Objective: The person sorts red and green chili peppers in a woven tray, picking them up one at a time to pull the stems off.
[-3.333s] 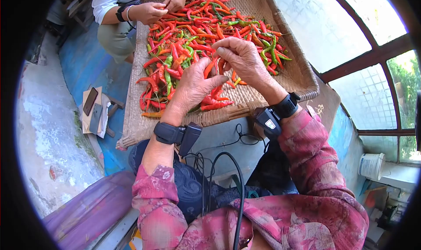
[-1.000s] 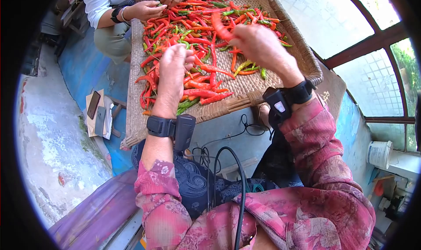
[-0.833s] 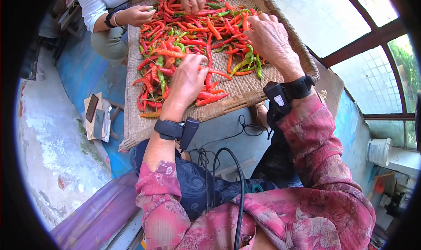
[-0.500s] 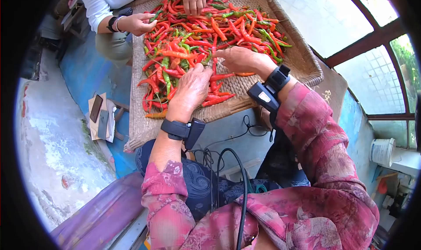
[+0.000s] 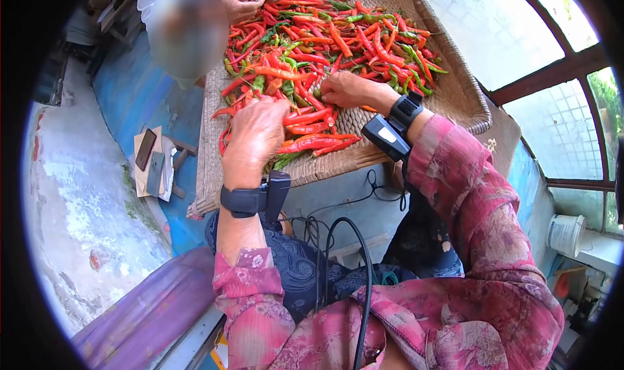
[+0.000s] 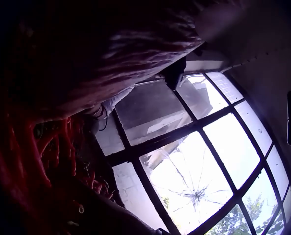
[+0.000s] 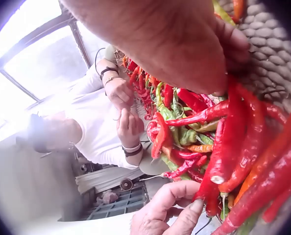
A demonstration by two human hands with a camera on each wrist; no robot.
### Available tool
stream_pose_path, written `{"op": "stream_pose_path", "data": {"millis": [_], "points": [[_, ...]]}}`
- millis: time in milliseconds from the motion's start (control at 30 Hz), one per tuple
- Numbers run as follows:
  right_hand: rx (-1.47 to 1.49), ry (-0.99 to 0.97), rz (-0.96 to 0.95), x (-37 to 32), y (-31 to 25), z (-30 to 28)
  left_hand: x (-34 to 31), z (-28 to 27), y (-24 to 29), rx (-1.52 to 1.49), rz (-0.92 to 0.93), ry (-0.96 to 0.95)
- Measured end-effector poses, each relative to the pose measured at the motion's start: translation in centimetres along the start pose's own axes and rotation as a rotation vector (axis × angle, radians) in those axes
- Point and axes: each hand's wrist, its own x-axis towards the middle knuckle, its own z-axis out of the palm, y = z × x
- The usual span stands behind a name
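Observation:
Red, orange and green chili peppers (image 5: 325,42) lie heaped in a shallow woven tray (image 5: 478,113). My left hand (image 5: 255,131) is at the heap's front left; in the right wrist view its thumb and forefinger pinch a red chili pepper (image 7: 208,188). My right hand (image 5: 348,89) is bent low over the heap's front middle, fingertips down among the peppers. From the right wrist, that hand (image 7: 170,41) fills the top, its fingers partly hidden behind the palm, close to a long red pepper (image 7: 225,142); I cannot tell whether it holds one. The left wrist view is dark.
Across the tray a person in white (image 7: 94,122) has both hands (image 5: 260,0) together at the heap's far left. Two phones (image 5: 151,159) lie on a small stool at left. Cables (image 5: 364,240) hang over my lap. Windows (image 5: 520,51) line the right side; a white bucket (image 5: 565,233) stands there.
My right hand carried a red pepper to the tray's right side, then came back to the heap's front middle. My left hand shifted left. The other person leaned in, bringing their hands together.

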Motion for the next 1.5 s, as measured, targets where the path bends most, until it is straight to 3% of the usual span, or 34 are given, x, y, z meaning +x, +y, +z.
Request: {"op": "stream_pose_path", "data": {"millis": [67, 133, 267, 333, 367, 400, 467, 500, 533, 600, 833, 933, 1000, 1033, 1133, 1200, 1333, 1433, 1500], "points": [[0.057, 0.010, -0.033, -0.2, -0.2, 0.0, -0.4, -1.1, -0.2, 0.083, -0.096, -0.099], [0.518, -0.238, 0.263, -1.0, -1.8, -0.9, -0.6, -0.9, -0.5, 0.060, -0.087, -0.064], [0.381, -0.265, 0.139, -0.5, -2.5, -1.1, 0.3, -0.7, 0.7, -0.027, -0.070, 0.023], [0.594, -0.006, -0.048, -0.8, -3.3, -1.3, 0.9, -0.9, 1.9, -0.076, -0.069, 0.052], [0.905, -0.096, 0.007, -0.6, -3.6, -1.4, 1.1, -1.1, 2.6, -0.106, -0.108, 0.071], [0.906, -0.096, 0.010, -0.8, -4.0, -1.9, 1.1, -1.2, 3.0, -0.137, -0.146, 0.090], [1.185, 0.059, 0.049, -1.3, -4.5, -3.2, 0.9, -1.1, 3.1, -0.138, -0.127, 0.100], [1.166, 0.082, 0.009, -1.2, -3.0, -3.1, 0.7, -0.8, 2.6, -0.108, -0.095, -0.020], [0.736, 0.237, 0.152, -0.3, -2.0, -2.8, 0.6, -0.5, 2.3, -0.076, -0.063, -0.140], [-0.175, 0.232, 0.063, 0.3, 0.5, -1.8, 0.3, 0.0, 1.9, -0.017, -0.077, -0.170], [-0.202, 0.142, 0.031, -1.4, 0.6, -1.1, 0.4, 0.2, 1.6, -0.027, -0.107, -0.152], [-0.203, 0.287, -0.012, -1.2, 0.6, -0.5, 0.6, 0.0, 1.8, -0.009, -0.133, -0.187], [-0.113, 0.092, 0.161, -1.1, 0.3, -0.8, 0.6, -0.3, 2.1, -0.011, -0.150, -0.194], [-0.113, 0.092, 0.162, -1.2, 0.1, -1.1, 0.6, -0.2, 2.1, -0.012, -0.149, -0.194], [0.007, 0.022, 0.143, -0.9, 0.1, -1.0, 0.5, -0.1, 2.0, -0.023, -0.151, -0.183], [-0.044, 0.027, -0.001, -0.4, 0.7, -0.2, 0.6, -0.1, 2.1, -0.025, -0.136, -0.170], [-0.083, 0.023, -0.030, 0.1, 0.3, 0.5, 0.8, 0.1, 2.0, -0.017, -0.129, -0.176], [0.046, 0.019, -0.051, -0.3, -0.3, -0.1, 0.8, 0.0, 1.9, -0.032, -0.151, -0.185], [0.148, 0.117, -0.098, -0.1, -0.6, -1.2, 0.8, -0.1, 1.6, -0.076, -0.132, -0.085]]}}
